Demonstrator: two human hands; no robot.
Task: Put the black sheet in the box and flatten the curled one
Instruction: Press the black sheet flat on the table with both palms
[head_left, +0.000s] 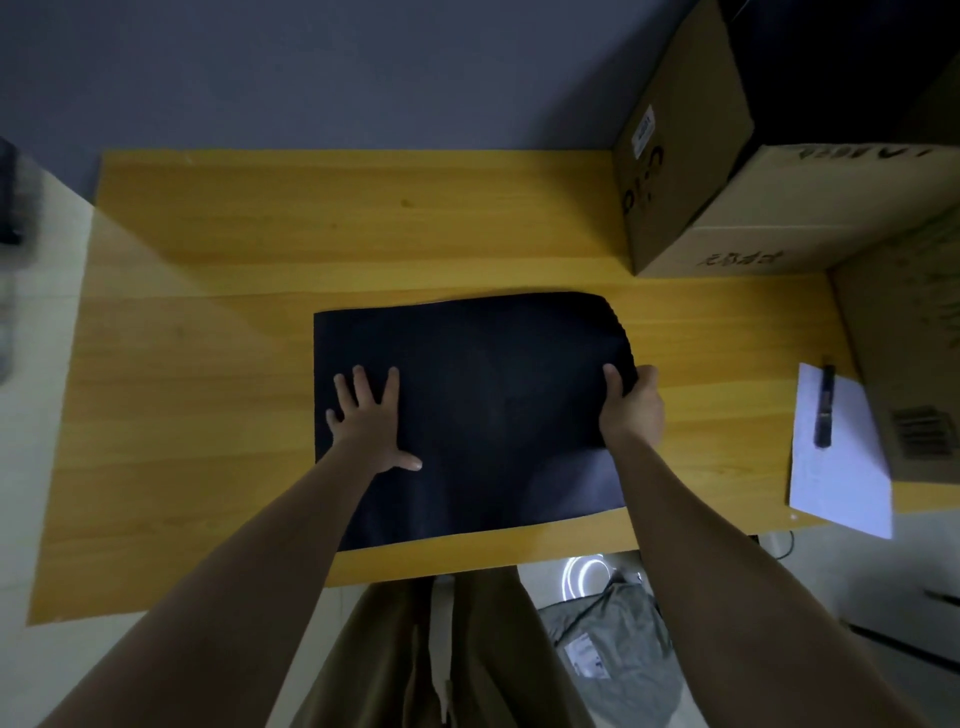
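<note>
left hand (371, 426) flat, fingers spread, on the black sheet (483, 415); right hand (631, 402) grips its curled edge near closed cardboard boxes (727, 197).

black sheet (478, 415) on yellow wood-grain table (311, 234); brown cardboard boxes (727, 182) at far right corner; white paper (841, 467) at right edge.
</note>
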